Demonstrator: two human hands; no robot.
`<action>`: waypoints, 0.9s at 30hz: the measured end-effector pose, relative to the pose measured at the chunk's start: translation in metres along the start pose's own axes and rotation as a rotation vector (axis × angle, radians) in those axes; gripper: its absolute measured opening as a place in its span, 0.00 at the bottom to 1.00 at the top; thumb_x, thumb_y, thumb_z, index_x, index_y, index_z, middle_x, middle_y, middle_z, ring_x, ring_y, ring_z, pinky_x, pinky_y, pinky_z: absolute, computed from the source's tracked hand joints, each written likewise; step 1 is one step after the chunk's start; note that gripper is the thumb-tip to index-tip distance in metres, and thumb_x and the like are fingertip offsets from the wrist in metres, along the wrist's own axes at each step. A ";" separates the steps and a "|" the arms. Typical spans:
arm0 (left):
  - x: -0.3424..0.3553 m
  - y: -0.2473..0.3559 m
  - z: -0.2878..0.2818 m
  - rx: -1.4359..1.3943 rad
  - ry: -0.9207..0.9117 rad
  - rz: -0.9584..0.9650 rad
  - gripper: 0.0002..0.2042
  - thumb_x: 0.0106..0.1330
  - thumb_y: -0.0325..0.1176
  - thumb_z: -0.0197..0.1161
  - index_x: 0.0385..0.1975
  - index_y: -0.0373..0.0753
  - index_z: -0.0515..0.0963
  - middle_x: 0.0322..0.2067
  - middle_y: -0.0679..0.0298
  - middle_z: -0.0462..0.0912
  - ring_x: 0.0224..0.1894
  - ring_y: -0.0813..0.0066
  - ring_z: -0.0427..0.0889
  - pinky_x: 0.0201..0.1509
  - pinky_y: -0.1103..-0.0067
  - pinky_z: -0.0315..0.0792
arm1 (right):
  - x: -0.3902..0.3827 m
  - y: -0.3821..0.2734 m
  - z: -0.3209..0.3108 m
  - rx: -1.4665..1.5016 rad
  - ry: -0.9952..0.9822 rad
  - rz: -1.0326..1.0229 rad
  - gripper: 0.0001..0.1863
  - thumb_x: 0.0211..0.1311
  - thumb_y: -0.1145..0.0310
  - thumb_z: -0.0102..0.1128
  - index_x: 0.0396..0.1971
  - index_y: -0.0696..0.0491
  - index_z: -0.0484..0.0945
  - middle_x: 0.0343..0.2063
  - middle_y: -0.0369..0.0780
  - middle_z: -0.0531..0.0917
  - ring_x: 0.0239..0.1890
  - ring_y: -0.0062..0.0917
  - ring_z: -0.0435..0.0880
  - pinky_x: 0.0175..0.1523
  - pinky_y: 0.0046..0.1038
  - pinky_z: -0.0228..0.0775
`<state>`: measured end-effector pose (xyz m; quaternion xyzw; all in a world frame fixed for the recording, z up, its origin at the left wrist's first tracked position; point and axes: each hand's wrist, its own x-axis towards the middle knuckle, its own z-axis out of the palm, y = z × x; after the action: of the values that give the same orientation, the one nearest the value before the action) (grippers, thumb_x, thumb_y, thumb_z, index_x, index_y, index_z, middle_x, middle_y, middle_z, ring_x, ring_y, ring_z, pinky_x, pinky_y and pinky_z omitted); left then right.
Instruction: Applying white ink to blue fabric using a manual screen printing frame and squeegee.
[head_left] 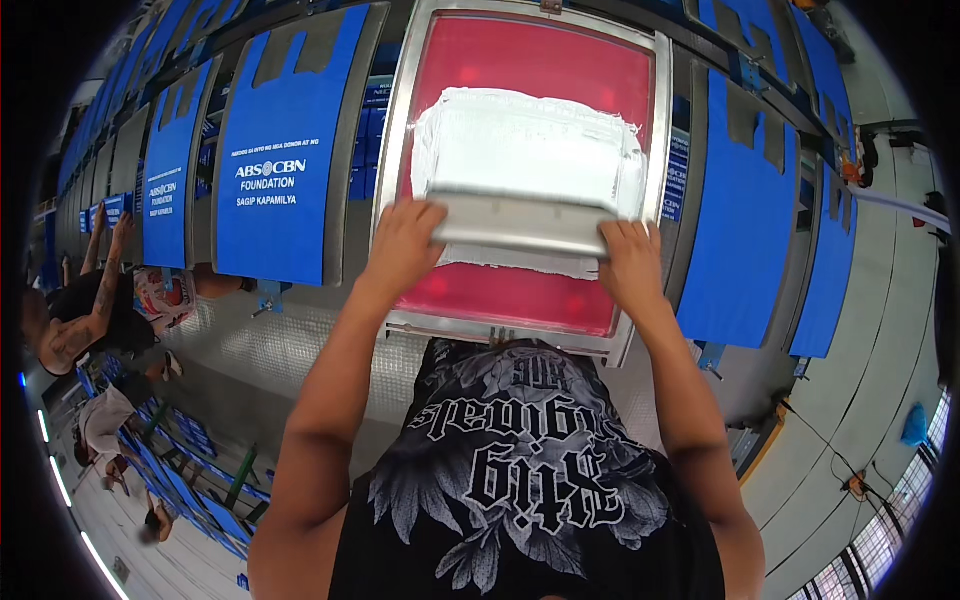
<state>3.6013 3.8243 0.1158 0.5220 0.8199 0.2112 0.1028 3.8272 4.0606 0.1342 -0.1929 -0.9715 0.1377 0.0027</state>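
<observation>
A metal-framed printing screen (397,170) with red mesh (530,50) lies straight in front of me. Thick white ink (530,140) covers the middle of the mesh in a rough-edged patch. Across the near part of this ink rests a wide silver squeegee (525,226), its lower edge hidden from view. My left hand (403,242) is closed round its left end, and my right hand (631,262) grips its right end. Both forearms reach forward over the near side of the frame. What lies beneath the screen is hidden.
Blue cut fabric pieces (285,150) with white print lie on boards to the left. Plain blue pieces (740,200) lie on boards to the right. Other people (85,315) are at the far left. Cables (830,445) run over the floor at right.
</observation>
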 end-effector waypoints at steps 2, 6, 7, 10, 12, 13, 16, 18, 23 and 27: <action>-0.041 0.013 -0.011 0.018 -0.077 -0.035 0.22 0.37 0.23 0.64 0.39 0.39 0.75 0.37 0.60 0.77 0.44 0.58 0.74 0.52 0.66 0.65 | -0.039 -0.014 -0.012 0.079 -0.013 -0.017 0.24 0.34 0.82 0.55 0.39 0.54 0.74 0.35 0.42 0.78 0.43 0.37 0.75 0.61 0.49 0.54; -0.067 0.023 0.007 -0.086 -0.008 -0.036 0.20 0.37 0.21 0.62 0.35 0.38 0.75 0.36 0.59 0.78 0.41 0.59 0.75 0.46 0.66 0.66 | -0.069 -0.030 0.000 0.093 -0.109 0.071 0.25 0.32 0.81 0.58 0.39 0.53 0.75 0.34 0.41 0.79 0.42 0.37 0.76 0.62 0.50 0.54; -0.063 0.014 0.018 -0.072 0.049 0.007 0.20 0.36 0.21 0.62 0.35 0.38 0.75 0.35 0.58 0.78 0.40 0.59 0.76 0.45 0.66 0.67 | -0.061 -0.026 0.004 0.091 -0.108 0.067 0.25 0.32 0.81 0.58 0.39 0.53 0.75 0.34 0.41 0.79 0.42 0.37 0.76 0.62 0.50 0.54; -0.001 -0.008 0.024 -0.060 0.069 -0.067 0.17 0.39 0.21 0.62 0.33 0.37 0.79 0.29 0.55 0.80 0.36 0.54 0.78 0.43 0.64 0.70 | -0.005 0.007 0.012 -0.012 -0.007 0.048 0.19 0.37 0.78 0.57 0.36 0.50 0.79 0.29 0.40 0.81 0.38 0.35 0.78 0.63 0.49 0.54; 0.074 -0.018 0.012 0.010 -0.010 -0.159 0.16 0.42 0.28 0.66 0.36 0.40 0.81 0.30 0.54 0.81 0.37 0.55 0.79 0.43 0.66 0.72 | 0.055 0.044 0.016 -0.122 -0.017 0.087 0.23 0.38 0.77 0.60 0.41 0.49 0.79 0.35 0.41 0.82 0.42 0.35 0.78 0.62 0.47 0.55; 0.105 -0.029 0.010 0.030 0.057 -0.081 0.16 0.44 0.32 0.67 0.37 0.40 0.81 0.32 0.53 0.82 0.38 0.56 0.80 0.44 0.67 0.73 | 0.084 0.056 0.009 -0.184 0.021 0.053 0.22 0.40 0.76 0.59 0.42 0.49 0.79 0.34 0.42 0.83 0.41 0.35 0.79 0.62 0.47 0.56; 0.141 -0.035 -0.004 -0.066 -0.048 -0.190 0.17 0.45 0.35 0.68 0.38 0.40 0.81 0.33 0.53 0.82 0.38 0.56 0.80 0.44 0.68 0.73 | 0.121 0.059 -0.021 -0.153 -0.047 0.058 0.20 0.41 0.76 0.56 0.40 0.49 0.80 0.29 0.44 0.83 0.36 0.37 0.82 0.54 0.45 0.60; 0.101 -0.033 -0.009 -0.011 -0.023 -0.121 0.17 0.45 0.35 0.69 0.38 0.39 0.81 0.34 0.52 0.82 0.38 0.55 0.80 0.45 0.68 0.73 | 0.091 0.040 -0.026 -0.139 -0.144 0.089 0.20 0.40 0.77 0.57 0.39 0.49 0.80 0.28 0.45 0.83 0.35 0.37 0.82 0.54 0.45 0.60; -0.054 0.011 0.010 -0.131 -0.043 -0.019 0.17 0.39 0.23 0.64 0.34 0.37 0.80 0.32 0.53 0.80 0.39 0.53 0.76 0.46 0.61 0.67 | -0.054 -0.027 -0.004 0.074 -0.165 0.135 0.23 0.34 0.82 0.57 0.37 0.52 0.80 0.31 0.41 0.82 0.40 0.35 0.79 0.65 0.50 0.50; 0.035 -0.017 0.010 -0.041 -0.020 -0.090 0.15 0.36 0.26 0.67 0.30 0.38 0.81 0.27 0.53 0.81 0.35 0.54 0.79 0.42 0.64 0.71 | 0.027 0.015 0.008 -0.035 -0.107 0.125 0.21 0.38 0.78 0.58 0.39 0.48 0.80 0.30 0.40 0.82 0.37 0.34 0.79 0.65 0.49 0.51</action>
<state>3.5757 3.8519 0.1010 0.4844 0.8371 0.2179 0.1311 3.8072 4.0815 0.1212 -0.2458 -0.9585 0.1307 -0.0610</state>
